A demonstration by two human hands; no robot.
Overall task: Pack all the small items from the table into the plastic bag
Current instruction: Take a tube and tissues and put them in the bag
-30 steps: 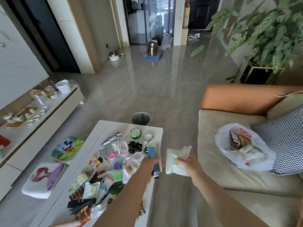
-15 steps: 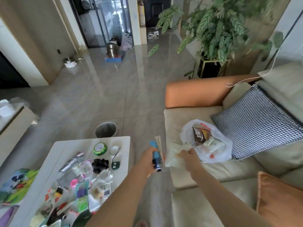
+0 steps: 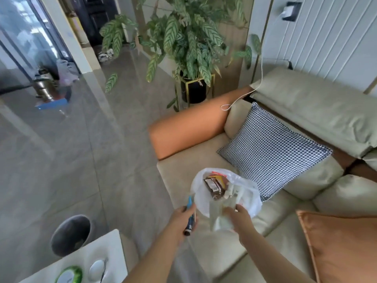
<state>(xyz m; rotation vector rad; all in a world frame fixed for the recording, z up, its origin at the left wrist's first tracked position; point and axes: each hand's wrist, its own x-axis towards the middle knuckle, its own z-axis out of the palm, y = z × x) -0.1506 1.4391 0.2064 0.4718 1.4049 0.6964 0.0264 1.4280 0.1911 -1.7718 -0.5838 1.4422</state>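
Beside the plastic bag [image 3: 247, 201] on the sofa [image 3: 183, 172]: left hand [image 3: 181, 220] grip grasps blue tube [image 3: 189, 215], right hand [image 3: 239, 218] grip grasps pale pouch [image 3: 221, 220].

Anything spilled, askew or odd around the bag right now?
Nothing stands out. The bag sits open on the sofa, contents inside. The right hand holds a white packet at its mouth; the left hand grips a blue tube.

A glossy grey tiled floor [image 3: 85, 152] fills the left, reflecting daylight from the glass door [image 3: 24, 37] at far left. At right, a beige leather sofa [image 3: 306, 111] with an orange armrest [image 3: 187, 129] carries a blue-and-white checked cushion [image 3: 273, 150], beside a leafy green potted plant [image 3: 187, 41] and white panelled wall [image 3: 330, 37].
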